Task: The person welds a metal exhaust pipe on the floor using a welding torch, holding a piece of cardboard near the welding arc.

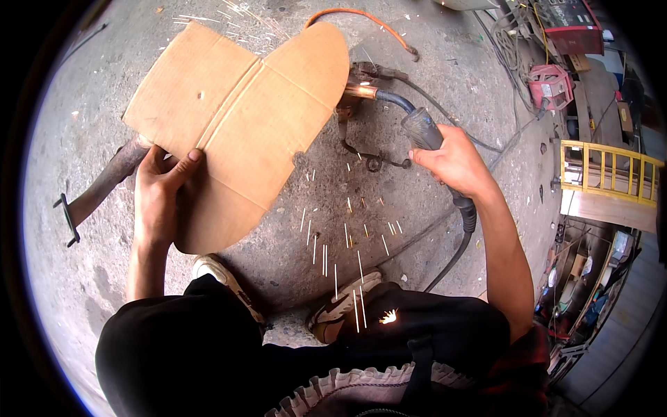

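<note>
A large piece of creased brown cardboard (pixel 229 125) is pinched at its lower left edge by my left hand (pixel 161 184), thumb on its face. My right hand (pixel 455 163) grips the black handle of a welding torch (pixel 422 128). Its curved neck and copper nozzle point left, behind the cardboard's right edge. Near the nozzle a rusty metal part (pixel 351 111) shows partly; the cardboard hides the rest and the torch tip. A rusty pipe (pixel 108 181) with a crossbar end sticks out at the left. Sparks fly above the cardboard and down toward my legs.
On the concrete floor lie an orange hose (pixel 365 19) and dark cables. At the right are a red box (pixel 552 87), a yellow metal rack (pixel 611 174) and cluttered shelves. A bright spark (pixel 389 317) glows on my dark trousers. My shoes (pixel 222 278) are just below the cardboard.
</note>
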Tool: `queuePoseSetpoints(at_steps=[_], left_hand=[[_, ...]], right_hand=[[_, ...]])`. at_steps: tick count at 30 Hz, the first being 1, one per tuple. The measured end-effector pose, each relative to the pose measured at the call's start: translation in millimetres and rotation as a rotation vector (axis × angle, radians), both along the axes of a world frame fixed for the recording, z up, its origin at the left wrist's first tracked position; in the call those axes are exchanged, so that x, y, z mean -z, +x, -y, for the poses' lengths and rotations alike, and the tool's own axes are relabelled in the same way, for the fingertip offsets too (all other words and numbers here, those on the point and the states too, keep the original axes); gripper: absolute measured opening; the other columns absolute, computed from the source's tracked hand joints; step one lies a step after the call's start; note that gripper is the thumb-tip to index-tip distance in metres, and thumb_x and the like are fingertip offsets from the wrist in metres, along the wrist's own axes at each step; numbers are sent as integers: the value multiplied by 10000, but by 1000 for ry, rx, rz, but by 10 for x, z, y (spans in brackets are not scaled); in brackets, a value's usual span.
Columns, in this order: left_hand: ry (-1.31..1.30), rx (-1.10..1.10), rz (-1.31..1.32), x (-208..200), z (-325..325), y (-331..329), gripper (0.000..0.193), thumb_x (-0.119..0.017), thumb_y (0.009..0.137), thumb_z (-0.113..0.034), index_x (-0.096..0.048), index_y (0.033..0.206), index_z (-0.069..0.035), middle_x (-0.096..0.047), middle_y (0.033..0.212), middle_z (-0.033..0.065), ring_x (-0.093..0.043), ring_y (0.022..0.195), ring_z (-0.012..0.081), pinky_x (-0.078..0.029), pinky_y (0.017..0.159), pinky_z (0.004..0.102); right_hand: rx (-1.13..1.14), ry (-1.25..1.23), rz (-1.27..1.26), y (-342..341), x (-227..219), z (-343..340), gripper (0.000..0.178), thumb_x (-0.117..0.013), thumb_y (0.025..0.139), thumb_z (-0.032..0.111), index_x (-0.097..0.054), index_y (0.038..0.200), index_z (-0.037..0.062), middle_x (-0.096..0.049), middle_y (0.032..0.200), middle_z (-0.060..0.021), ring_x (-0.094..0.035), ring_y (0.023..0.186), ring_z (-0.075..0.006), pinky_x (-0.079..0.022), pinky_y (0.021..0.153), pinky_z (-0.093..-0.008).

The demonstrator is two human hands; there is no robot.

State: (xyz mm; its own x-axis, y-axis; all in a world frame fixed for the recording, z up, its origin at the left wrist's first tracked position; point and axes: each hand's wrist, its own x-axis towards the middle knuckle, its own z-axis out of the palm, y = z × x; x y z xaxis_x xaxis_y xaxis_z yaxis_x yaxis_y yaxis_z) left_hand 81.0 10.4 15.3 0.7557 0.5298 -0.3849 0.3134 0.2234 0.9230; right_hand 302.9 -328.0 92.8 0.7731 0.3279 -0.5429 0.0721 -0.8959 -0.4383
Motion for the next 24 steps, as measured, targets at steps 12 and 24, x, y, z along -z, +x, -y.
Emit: queuePoseSetpoints(at_steps=[12, 24], left_hand=[[19, -118, 25, -16, -187, -42, 397, -723, 955, -149, -592, 1258, 71, -707, 1131, 124, -664, 990, 154, -509, 890, 303], [-3, -195, 41, 127, -635, -188, 332, -695, 981, -195, -619, 1206, 37, -671, 1111, 73, -584, 1038, 122, -425, 944, 272]], right_hand=[[-2, 21, 3, 27, 35, 74, 271, -763, 812, 187, -642, 894, -42, -637, 725, -97, -599, 693, -170, -496, 678, -362], [94, 156, -101, 62, 187, 256, 180, -760, 883, 133, -606, 863, 42, -508, 630, 45, -475, 510, -55, -381, 456, -264]])
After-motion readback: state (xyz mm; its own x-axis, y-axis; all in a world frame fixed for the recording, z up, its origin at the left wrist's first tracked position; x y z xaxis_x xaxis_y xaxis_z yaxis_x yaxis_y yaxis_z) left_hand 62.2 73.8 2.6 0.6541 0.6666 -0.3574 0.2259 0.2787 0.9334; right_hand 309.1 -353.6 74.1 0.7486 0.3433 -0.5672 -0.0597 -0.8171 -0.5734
